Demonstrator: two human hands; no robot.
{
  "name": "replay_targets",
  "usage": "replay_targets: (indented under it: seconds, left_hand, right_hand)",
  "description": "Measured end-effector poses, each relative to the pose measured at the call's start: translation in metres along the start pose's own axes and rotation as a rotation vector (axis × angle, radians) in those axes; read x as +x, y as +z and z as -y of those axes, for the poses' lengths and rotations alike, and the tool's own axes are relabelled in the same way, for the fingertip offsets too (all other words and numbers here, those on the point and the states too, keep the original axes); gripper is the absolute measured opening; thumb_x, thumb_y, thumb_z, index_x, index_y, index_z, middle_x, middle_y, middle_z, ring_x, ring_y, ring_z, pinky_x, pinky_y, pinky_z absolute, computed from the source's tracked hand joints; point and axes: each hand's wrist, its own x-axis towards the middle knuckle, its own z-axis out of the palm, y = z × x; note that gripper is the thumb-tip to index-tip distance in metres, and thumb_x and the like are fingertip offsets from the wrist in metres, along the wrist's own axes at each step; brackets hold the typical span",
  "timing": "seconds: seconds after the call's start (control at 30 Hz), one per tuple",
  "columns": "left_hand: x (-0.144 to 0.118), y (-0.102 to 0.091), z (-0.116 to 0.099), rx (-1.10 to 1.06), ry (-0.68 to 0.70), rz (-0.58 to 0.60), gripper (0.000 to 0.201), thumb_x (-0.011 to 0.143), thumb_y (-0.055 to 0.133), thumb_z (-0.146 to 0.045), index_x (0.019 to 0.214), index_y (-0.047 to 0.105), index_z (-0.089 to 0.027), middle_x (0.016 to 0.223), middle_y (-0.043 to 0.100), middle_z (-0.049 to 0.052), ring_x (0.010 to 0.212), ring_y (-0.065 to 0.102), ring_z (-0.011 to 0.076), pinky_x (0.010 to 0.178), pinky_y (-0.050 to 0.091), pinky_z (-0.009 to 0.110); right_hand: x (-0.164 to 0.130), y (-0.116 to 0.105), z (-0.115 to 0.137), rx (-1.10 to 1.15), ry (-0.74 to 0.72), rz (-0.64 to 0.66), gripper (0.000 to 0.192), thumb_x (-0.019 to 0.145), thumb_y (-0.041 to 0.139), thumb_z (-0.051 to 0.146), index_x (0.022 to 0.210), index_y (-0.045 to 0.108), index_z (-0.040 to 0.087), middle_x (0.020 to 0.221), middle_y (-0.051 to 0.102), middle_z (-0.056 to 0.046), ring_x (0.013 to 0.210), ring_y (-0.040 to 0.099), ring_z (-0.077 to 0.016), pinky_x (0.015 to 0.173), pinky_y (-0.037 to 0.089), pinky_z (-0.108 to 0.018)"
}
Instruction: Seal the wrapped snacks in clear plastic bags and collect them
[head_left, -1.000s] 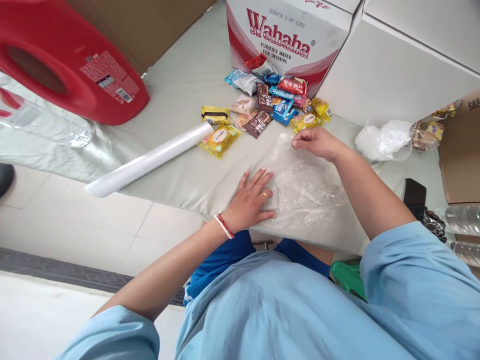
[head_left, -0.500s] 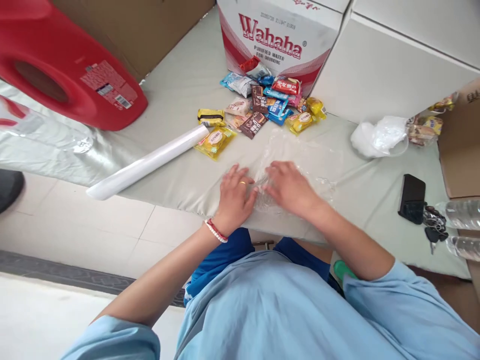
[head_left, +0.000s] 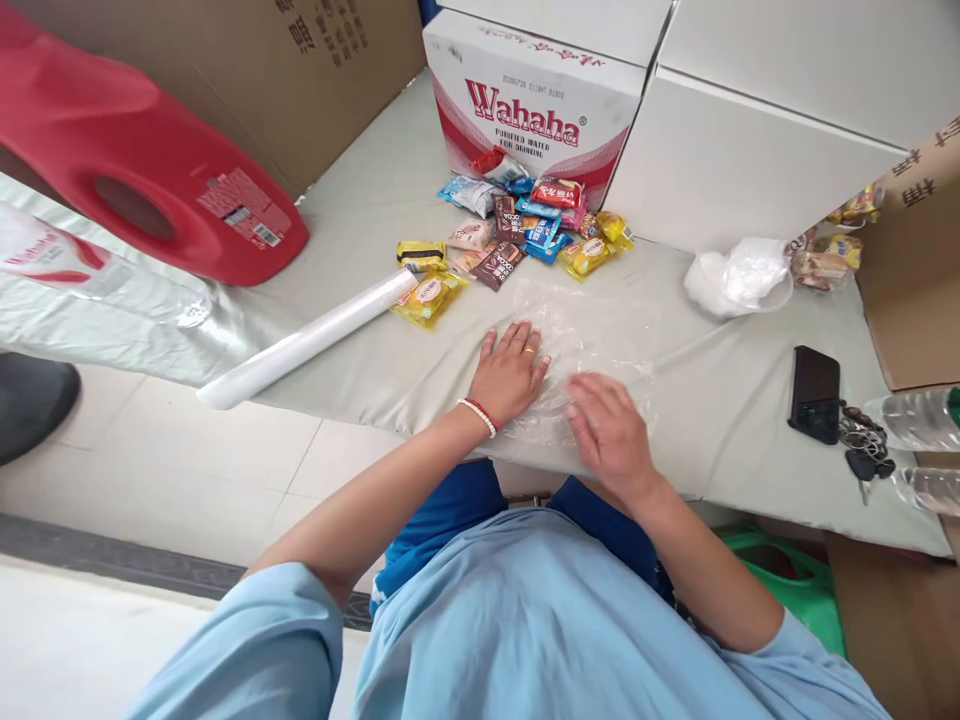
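A thin sheet of clear plastic film lies wrinkled on the cloth-covered table before me. My left hand rests flat on its left part, fingers spread and pointing away from me. Over the film's near right part is my right hand, slightly blurred, with fingers stretched out and nothing seen in them. Whether it touches the film I cannot tell. Beyond the hands lies a heap of wrapped snacks, among them a brown cocoa packet and a yellow packet. A white roll lies left of them.
A Wahaha carton stands behind the snacks. At left are a red jug and a clear bottle. To the right lie a white plastic bag, a black phone, keys and water bottles.
My left hand has shifted right and flattened on the film. My right hand has moved right and towards me, away from the left one. The camera view has shifted slightly.
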Motion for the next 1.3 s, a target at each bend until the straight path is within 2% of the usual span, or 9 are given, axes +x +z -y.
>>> replay_targets:
  seconds: [0.13, 0.37, 0.53, 0.63, 0.73, 0.9, 1.07, 1.17, 1.3]
  left_hand:
    - [-0.005, -0.006, 0.007, 0.089, 0.057, 0.024, 0.061, 0.107, 0.033, -0.046, 0.158, 0.043, -0.014, 0.169, 0.036, 0.019, 0.159, 0.03, 0.032, 0.129, 0.011, 0.063]
    - [-0.007, -0.017, 0.031, 0.082, 0.083, 0.033, 0.068, 0.106, 0.034, -0.052, 0.163, 0.035, -0.014, 0.171, 0.03, 0.019, 0.159, 0.029, 0.0329, 0.129, 0.007, 0.067]
    - [-0.009, -0.018, 0.033, 0.058, 0.088, 0.027, 0.067, 0.107, 0.031, -0.053, 0.162, 0.035, -0.015, 0.171, 0.03, 0.017, 0.16, 0.027, 0.0313, 0.129, 0.006, 0.067]
    - [-0.009, -0.018, 0.033, 0.04, 0.085, 0.028, 0.066, 0.107, 0.032, -0.053, 0.162, 0.035, -0.016, 0.171, 0.031, 0.016, 0.16, 0.027, 0.031, 0.129, 0.006, 0.067]
    - [-0.009, -0.018, 0.033, 0.026, 0.084, 0.023, 0.066, 0.107, 0.032, -0.054, 0.162, 0.037, -0.016, 0.171, 0.031, 0.016, 0.159, 0.028, 0.0309, 0.129, 0.007, 0.067]
    - [-0.009, -0.019, 0.033, 0.027, 0.077, 0.021, 0.067, 0.107, 0.032, -0.054, 0.16, 0.039, -0.015, 0.17, 0.033, 0.016, 0.159, 0.028, 0.0301, 0.129, 0.009, 0.067]
    - [-0.011, -0.018, 0.033, 0.033, 0.083, 0.008, 0.066, 0.107, 0.033, -0.053, 0.16, 0.04, -0.014, 0.17, 0.033, 0.016, 0.159, 0.027, 0.0303, 0.129, 0.01, 0.068]
    - [-0.011, -0.018, 0.034, 0.026, 0.085, 0.006, 0.065, 0.107, 0.035, -0.053, 0.16, 0.041, -0.016, 0.17, 0.034, 0.016, 0.159, 0.029, 0.0307, 0.129, 0.01, 0.067]
    - [-0.01, -0.016, 0.034, 0.027, 0.085, 0.01, 0.065, 0.106, 0.034, -0.053, 0.16, 0.041, -0.016, 0.17, 0.033, 0.016, 0.159, 0.028, 0.0306, 0.129, 0.01, 0.067]
  right_hand:
    - [-0.03, -0.009, -0.061, -0.261, 0.186, 0.027, 0.058, 0.106, 0.042, 0.044, 0.158, 0.046, 0.019, 0.165, 0.041, -0.018, 0.156, 0.033, -0.0376, 0.12, 0.037, -0.067]
    - [-0.073, -0.059, -0.107, -0.398, 0.402, -0.029, 0.056, 0.103, 0.04, 0.05, 0.15, 0.055, 0.022, 0.147, 0.057, -0.021, 0.143, 0.048, -0.0417, 0.114, 0.042, -0.069]
    - [0.043, -0.067, -0.084, -0.273, 0.267, -0.07, 0.038, 0.102, 0.044, 0.047, 0.121, 0.072, 0.028, 0.114, 0.073, -0.014, 0.105, 0.069, -0.0349, 0.092, 0.057, -0.056]
    - [0.147, -0.03, -0.071, -0.269, 0.047, 0.097, 0.036, 0.102, 0.044, 0.039, 0.11, 0.076, 0.024, 0.104, 0.075, -0.012, 0.1, 0.067, -0.0334, 0.09, 0.055, -0.051]
    - [0.235, 0.021, -0.062, -0.346, -0.168, 0.223, 0.04, 0.098, 0.048, 0.027, 0.13, 0.071, 0.019, 0.124, 0.071, -0.016, 0.116, 0.059, -0.0354, 0.093, 0.051, -0.049]
    - [0.288, 0.061, -0.049, -0.4, -0.446, 0.444, 0.052, 0.092, 0.052, 0.018, 0.143, 0.062, 0.014, 0.139, 0.063, -0.018, 0.128, 0.049, -0.0369, 0.103, 0.041, -0.051]
    - [0.266, 0.034, -0.047, -0.335, -0.324, 0.338, 0.046, 0.086, 0.064, 0.035, 0.127, 0.069, 0.014, 0.119, 0.07, -0.018, 0.116, 0.055, -0.0394, 0.098, 0.043, -0.052]
    - [0.279, 0.024, -0.057, -0.158, 0.023, 0.215, 0.035, 0.091, 0.059, 0.044, 0.107, 0.073, 0.016, 0.098, 0.073, -0.014, 0.095, 0.063, -0.0331, 0.089, 0.049, -0.047]
    - [0.332, 0.045, -0.072, -0.17, 0.365, 0.092, 0.034, 0.089, 0.063, 0.051, 0.091, 0.074, 0.019, 0.087, 0.072, -0.017, 0.091, 0.066, -0.0348, 0.088, 0.052, -0.049]
